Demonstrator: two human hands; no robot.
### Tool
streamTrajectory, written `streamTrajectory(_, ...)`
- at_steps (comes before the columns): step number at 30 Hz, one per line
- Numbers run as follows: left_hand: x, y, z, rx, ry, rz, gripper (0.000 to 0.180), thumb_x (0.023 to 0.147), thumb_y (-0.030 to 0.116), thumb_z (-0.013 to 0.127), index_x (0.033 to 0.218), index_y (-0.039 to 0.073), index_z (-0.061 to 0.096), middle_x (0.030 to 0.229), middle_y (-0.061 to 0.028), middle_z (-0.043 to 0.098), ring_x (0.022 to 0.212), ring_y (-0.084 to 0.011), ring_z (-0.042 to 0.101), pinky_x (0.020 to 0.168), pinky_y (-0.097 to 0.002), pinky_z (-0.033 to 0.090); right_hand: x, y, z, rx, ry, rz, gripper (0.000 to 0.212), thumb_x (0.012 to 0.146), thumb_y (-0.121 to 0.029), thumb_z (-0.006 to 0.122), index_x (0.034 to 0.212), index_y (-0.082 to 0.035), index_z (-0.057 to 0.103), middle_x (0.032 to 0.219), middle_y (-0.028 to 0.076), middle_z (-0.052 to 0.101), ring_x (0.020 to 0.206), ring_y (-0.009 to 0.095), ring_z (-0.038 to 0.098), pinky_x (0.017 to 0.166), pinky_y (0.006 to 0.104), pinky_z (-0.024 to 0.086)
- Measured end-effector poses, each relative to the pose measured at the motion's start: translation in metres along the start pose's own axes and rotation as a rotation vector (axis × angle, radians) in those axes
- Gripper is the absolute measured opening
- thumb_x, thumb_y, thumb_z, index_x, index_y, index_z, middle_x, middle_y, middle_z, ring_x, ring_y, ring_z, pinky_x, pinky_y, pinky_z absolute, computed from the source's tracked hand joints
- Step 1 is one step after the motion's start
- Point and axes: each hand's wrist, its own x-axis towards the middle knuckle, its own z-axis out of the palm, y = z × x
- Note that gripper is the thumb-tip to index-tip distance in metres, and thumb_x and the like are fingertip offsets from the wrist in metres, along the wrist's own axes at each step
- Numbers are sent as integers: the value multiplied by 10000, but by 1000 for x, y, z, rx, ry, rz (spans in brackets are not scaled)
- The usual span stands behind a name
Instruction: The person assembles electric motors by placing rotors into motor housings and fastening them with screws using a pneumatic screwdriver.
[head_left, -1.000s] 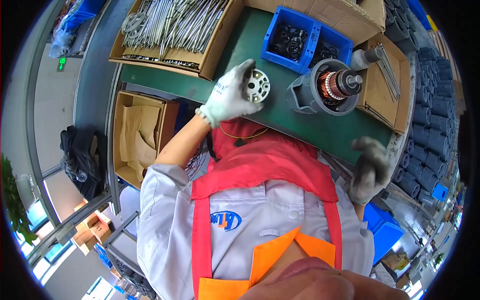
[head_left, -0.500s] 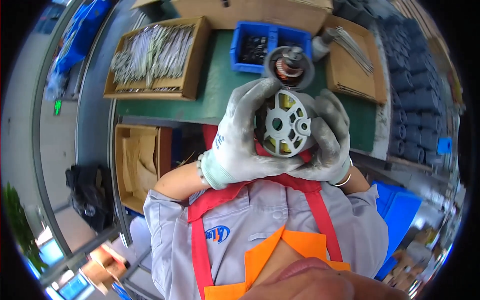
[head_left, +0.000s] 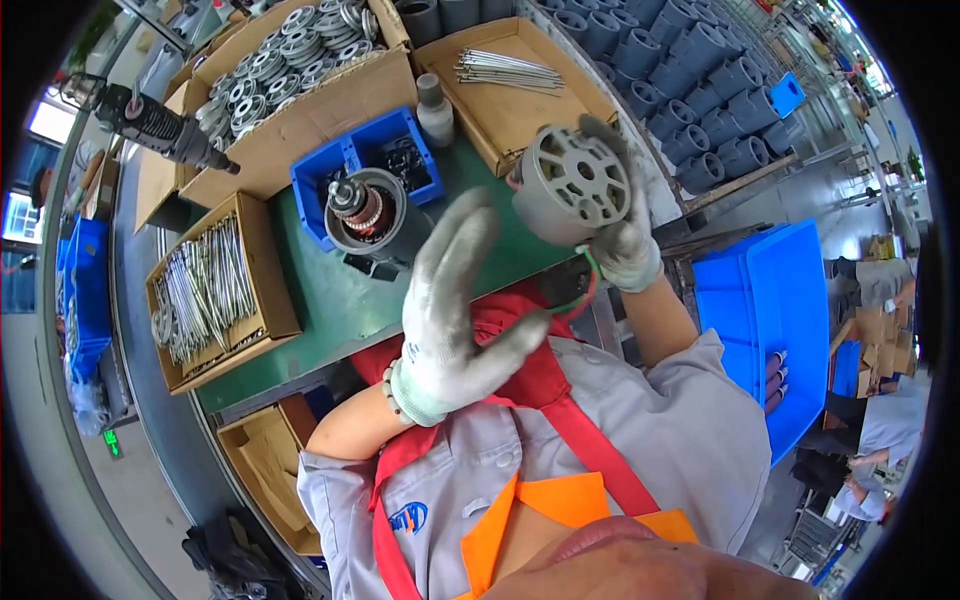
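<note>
Right hand (head_left: 630, 255) alone now grips the grey motor housing (head_left: 550, 205) at the right end of the desk (head_left: 318, 308), contact below unclear; left hand (head_left: 450, 320), cupping it half a second ago, is off, fingers spread, apparently free

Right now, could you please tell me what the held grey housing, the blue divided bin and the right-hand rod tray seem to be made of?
Grey housing: matte, perhaps metal, though its dull grey could be plastic.
Blue divided bin: smooth, likely plastic, evenly coloured.
Right-hand rod tray: apparently matte cardboard, brown and thin-walled.
</note>
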Motion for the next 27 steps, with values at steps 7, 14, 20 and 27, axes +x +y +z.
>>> streamTrajectory(7, 30, -12, -5, 218, 81, 121, 579, 702, 84, 738, 1220, -75, 533, 1237, -268, 548, 1110, -439, 568, 920, -469, 476, 14, 13, 27, 137, -161, 265, 1181, 637, -681, 776, 1443, 40, 300, 1444, 234, 407, 1326, 299, 444, 1126, 409, 337)
streamTrajectory(14, 43, -29, -17, 158, 134, 162, 521, 616, 93, 766, 1077, -80, 596, 1112, -256, 598, 969, -439, 626, 802, -449, 526, 33, 16, 26, -47, -206, 393, 1363, 471, -712, 839, 1465, 33, 278, 1394, 227, 470, 1282, 309, 495, 1091, 418, 386)
streamTrajectory(20, 72, -26, -31, 472, -109, 293, 324, 654, 63, 732, 956, -37, 679, 1023, -196, 662, 935, -355, 647, 756, -413, 544, 54, -1, -3, 160, -258, 529, 1256, 532, -480, 917, 1468, 40, 262, 1392, 199, 484, 1263, 271, 510, 1085, 404, 396)
streamTrajectory(27, 96, -35, 4, 631, -343, 364, 244, 803, 155, 650, 987, -2, 687, 1037, -191, 680, 949, -340, 641, 881, -422, 479, 63, -6, -63, 205, -531, 318, 1106, 639, -305, 904, 1472, 40, 263, 1414, 151, 456, 1302, 216, 442, 1103, 368, 358)
